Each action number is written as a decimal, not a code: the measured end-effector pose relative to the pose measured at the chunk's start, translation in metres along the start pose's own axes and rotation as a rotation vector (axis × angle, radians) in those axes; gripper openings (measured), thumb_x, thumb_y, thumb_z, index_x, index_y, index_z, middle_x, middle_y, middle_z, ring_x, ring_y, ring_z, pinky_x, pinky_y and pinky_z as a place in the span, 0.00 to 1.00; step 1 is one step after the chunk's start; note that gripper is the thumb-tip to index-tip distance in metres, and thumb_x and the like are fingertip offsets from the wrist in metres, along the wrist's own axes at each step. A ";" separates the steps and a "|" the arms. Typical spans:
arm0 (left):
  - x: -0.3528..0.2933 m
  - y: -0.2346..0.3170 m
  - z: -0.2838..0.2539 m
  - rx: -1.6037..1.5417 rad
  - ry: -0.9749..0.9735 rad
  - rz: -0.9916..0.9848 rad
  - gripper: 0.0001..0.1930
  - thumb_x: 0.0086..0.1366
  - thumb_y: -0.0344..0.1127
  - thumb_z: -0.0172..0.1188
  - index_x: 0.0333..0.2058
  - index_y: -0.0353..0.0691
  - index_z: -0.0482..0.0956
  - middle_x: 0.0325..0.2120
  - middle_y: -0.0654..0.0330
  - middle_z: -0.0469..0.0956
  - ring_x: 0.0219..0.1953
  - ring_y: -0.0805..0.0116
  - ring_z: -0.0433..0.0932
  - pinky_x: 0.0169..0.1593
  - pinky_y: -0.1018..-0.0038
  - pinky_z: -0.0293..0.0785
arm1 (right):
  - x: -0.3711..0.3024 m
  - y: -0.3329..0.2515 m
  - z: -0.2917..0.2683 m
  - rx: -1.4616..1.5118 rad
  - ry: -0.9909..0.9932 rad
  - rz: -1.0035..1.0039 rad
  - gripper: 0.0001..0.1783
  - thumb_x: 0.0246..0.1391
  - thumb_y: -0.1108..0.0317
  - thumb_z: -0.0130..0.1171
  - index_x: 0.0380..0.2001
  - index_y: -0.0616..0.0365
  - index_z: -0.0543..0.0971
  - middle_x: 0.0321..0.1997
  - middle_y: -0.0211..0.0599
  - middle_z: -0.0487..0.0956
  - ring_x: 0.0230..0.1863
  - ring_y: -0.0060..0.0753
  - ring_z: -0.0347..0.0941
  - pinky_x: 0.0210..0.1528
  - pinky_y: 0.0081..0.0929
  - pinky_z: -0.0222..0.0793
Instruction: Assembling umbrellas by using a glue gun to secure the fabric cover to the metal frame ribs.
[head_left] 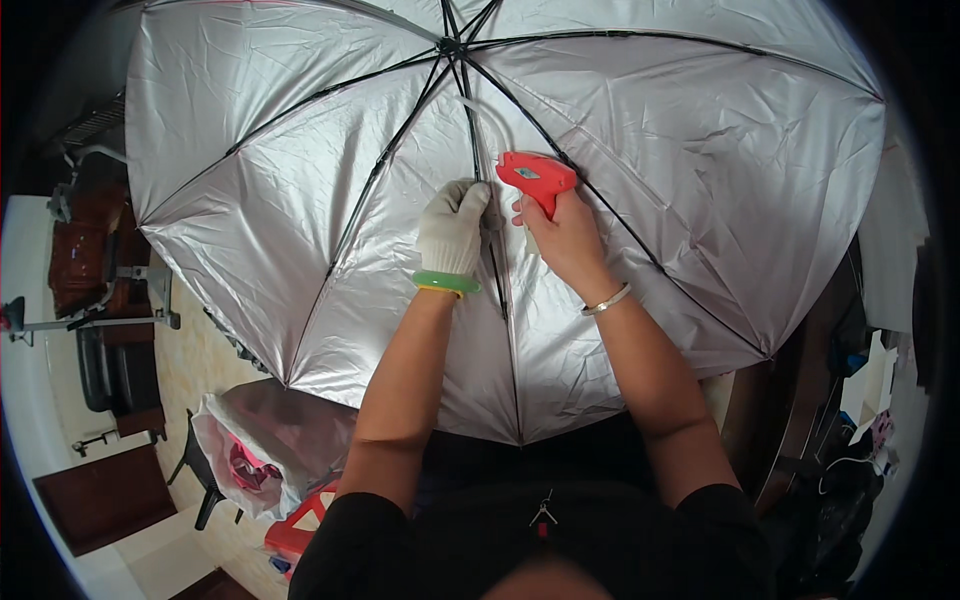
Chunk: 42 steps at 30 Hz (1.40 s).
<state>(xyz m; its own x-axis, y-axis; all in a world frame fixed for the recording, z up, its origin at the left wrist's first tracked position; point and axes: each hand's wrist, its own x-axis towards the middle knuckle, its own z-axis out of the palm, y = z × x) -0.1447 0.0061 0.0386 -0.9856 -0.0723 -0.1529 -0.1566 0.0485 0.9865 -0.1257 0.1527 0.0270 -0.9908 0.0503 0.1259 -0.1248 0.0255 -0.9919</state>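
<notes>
Glue gun (pixel 537 177) nozzle hidden, umbrella (pixel 300 150) rim cut off

Both forearms reach forward; gloved left hand (pixel 453 225) fingers curled shut, bare right hand (pixel 558 232) clenched, wrists close

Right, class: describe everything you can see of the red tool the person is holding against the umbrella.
The red glue gun looks like moulded plastic, with a pale label patch on its body. The bare right hand grips its handle, the body tilted with its front towards the gloved left hand. It sits over the silvery inner side of the open umbrella, beside a black rib. Its tip is hidden.
</notes>
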 end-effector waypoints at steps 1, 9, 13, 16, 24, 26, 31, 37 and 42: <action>0.000 0.000 0.000 -0.009 0.003 0.002 0.11 0.66 0.37 0.55 0.33 0.34 0.77 0.19 0.64 0.76 0.18 0.78 0.71 0.22 0.82 0.64 | -0.001 -0.001 0.000 -0.043 -0.015 0.007 0.17 0.61 0.69 0.50 0.52 0.64 0.70 0.37 0.41 0.80 0.33 0.27 0.79 0.35 0.24 0.74; -0.001 0.003 -0.002 -0.030 0.002 -0.030 0.10 0.65 0.35 0.55 0.35 0.33 0.78 0.20 0.65 0.76 0.20 0.79 0.72 0.26 0.80 0.67 | 0.001 -0.009 -0.007 0.120 -0.106 0.229 0.16 0.60 0.68 0.52 0.48 0.65 0.72 0.34 0.41 0.80 0.31 0.28 0.79 0.33 0.25 0.75; 0.001 0.002 -0.003 -0.048 -0.012 -0.040 0.10 0.65 0.35 0.56 0.34 0.33 0.78 0.20 0.65 0.75 0.19 0.79 0.72 0.24 0.81 0.66 | 0.006 -0.016 -0.013 0.253 -0.140 0.331 0.15 0.57 0.68 0.53 0.45 0.65 0.74 0.31 0.41 0.80 0.29 0.30 0.80 0.31 0.27 0.76; 0.000 0.003 -0.004 -0.080 -0.031 -0.054 0.09 0.65 0.35 0.56 0.34 0.34 0.78 0.19 0.66 0.75 0.18 0.80 0.71 0.23 0.82 0.66 | 0.010 -0.018 -0.018 0.267 -0.198 0.381 0.14 0.57 0.68 0.54 0.44 0.65 0.74 0.31 0.41 0.80 0.29 0.30 0.80 0.30 0.27 0.76; -0.002 0.006 0.000 -0.094 -0.009 -0.056 0.09 0.65 0.35 0.56 0.32 0.35 0.78 0.20 0.65 0.75 0.18 0.80 0.72 0.21 0.82 0.64 | 0.013 -0.020 -0.018 0.237 -0.253 0.404 0.14 0.59 0.66 0.55 0.45 0.63 0.74 0.32 0.39 0.80 0.30 0.28 0.79 0.30 0.26 0.75; -0.003 0.006 0.002 -0.072 0.008 -0.023 0.09 0.65 0.35 0.56 0.32 0.35 0.78 0.20 0.65 0.76 0.18 0.80 0.71 0.21 0.82 0.65 | 0.015 -0.021 -0.016 0.224 -0.265 0.412 0.14 0.59 0.66 0.55 0.43 0.64 0.74 0.32 0.39 0.80 0.31 0.28 0.79 0.30 0.25 0.75; 0.000 0.001 0.001 -0.168 -0.052 -0.072 0.08 0.65 0.35 0.56 0.33 0.35 0.77 0.21 0.65 0.76 0.19 0.79 0.72 0.23 0.81 0.67 | 0.021 -0.011 -0.017 0.048 -0.337 0.454 0.14 0.58 0.65 0.55 0.42 0.65 0.74 0.32 0.39 0.80 0.31 0.28 0.79 0.31 0.24 0.75; 0.003 -0.012 -0.005 -0.116 0.010 -0.026 0.10 0.64 0.35 0.57 0.38 0.34 0.77 0.25 0.63 0.77 0.24 0.76 0.75 0.28 0.80 0.71 | -0.004 -0.039 -0.039 0.319 -0.309 0.479 0.16 0.60 0.65 0.53 0.47 0.65 0.72 0.35 0.42 0.80 0.34 0.30 0.79 0.36 0.25 0.75; -0.029 -0.009 -0.028 0.449 0.165 0.268 0.24 0.58 0.46 0.63 0.48 0.37 0.73 0.34 0.54 0.79 0.33 0.64 0.79 0.34 0.69 0.75 | -0.077 -0.047 -0.082 0.327 -0.289 0.487 0.20 0.63 0.65 0.49 0.54 0.65 0.66 0.40 0.45 0.79 0.39 0.33 0.78 0.43 0.27 0.74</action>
<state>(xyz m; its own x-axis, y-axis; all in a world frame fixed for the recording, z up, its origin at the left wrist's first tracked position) -0.1130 -0.0203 0.0361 -0.9772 -0.1529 0.1472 0.0509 0.5043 0.8620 -0.0397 0.2297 0.0659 -0.9066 -0.2922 -0.3046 0.3777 -0.2396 -0.8944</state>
